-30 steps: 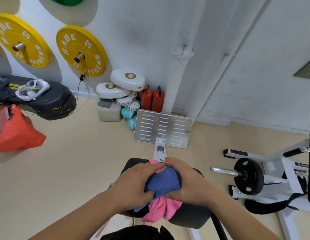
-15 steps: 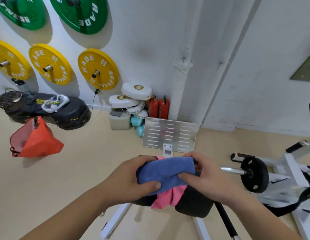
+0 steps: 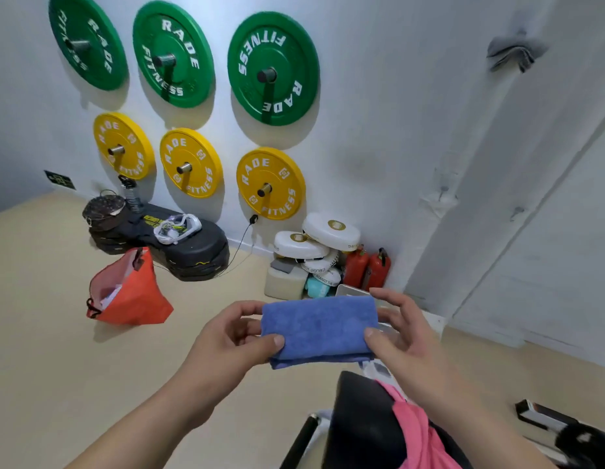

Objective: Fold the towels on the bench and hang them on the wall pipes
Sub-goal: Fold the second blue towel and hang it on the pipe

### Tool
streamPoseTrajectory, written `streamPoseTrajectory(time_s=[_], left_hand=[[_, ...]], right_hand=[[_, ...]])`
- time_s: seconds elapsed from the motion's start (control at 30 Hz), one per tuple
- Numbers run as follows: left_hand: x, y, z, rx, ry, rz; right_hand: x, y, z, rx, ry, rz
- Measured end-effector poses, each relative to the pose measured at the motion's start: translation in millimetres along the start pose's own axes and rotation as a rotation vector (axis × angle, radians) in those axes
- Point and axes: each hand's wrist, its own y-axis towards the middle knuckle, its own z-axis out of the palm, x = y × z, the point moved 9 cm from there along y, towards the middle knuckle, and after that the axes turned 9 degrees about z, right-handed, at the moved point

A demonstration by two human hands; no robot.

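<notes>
**You're holding the folded blue microfibre towel (image 3: 319,328) up in front of you**

Your left hand (image 3: 226,343) and right hand (image 3: 406,336) are each pinching one end. The crumpled pink towel (image 3: 419,431) is lying on the black padded bench (image 3: 362,418). That light pinch could be letting the fold fall open before you reach the white wall pipe (image 3: 429,238), where maybe a grey towel (image 3: 512,52) is hanging. The green weight plates (image 3: 253,82) and yellow weight plates (image 3: 277,174) are showing "RADE FITNESS".

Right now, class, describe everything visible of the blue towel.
The blue towel is fluffy-looking cloth folded into a flat, wide rectangle, with layered edges along its bottom. It is held in the air, clear of the bench and the pink towel on it. The left hand pinches its left end and the right hand its right end, thumbs on the near face.
</notes>
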Motion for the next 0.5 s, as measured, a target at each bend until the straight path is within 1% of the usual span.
streamPoseTrajectory(time_s=[0.07,0.17,0.27,0.33,0.4,0.5], left_hand=[[1.4,25.5,-49.5,-0.027,0.011,0.016],[-3.9,68.1,-118.3,-0.055,0.037,0.061],[-17.3,108.3,-166.4,-0.016,0.09,0.119],[-26.9,133.5,-185.1,0.038,0.142,0.139],[-36.8,158.4,-192.2,0.096,0.134,0.135],[-50.5,196.8,-182.5,0.18,0.126,0.121]], right_hand=[[13.9,27.4,45.5,-0.038,-0.037,-0.031],[31.3,67.9,106.3,-0.105,-0.014,-0.034],[52.4,103.3,151.6,-0.163,0.016,-0.026],[63.2,121.4,168.1,-0.216,0.028,-0.004],[74.5,132.3,173.8,-0.265,0.054,0.015],[91.6,142.9,162.4,-0.339,0.061,0.05]])
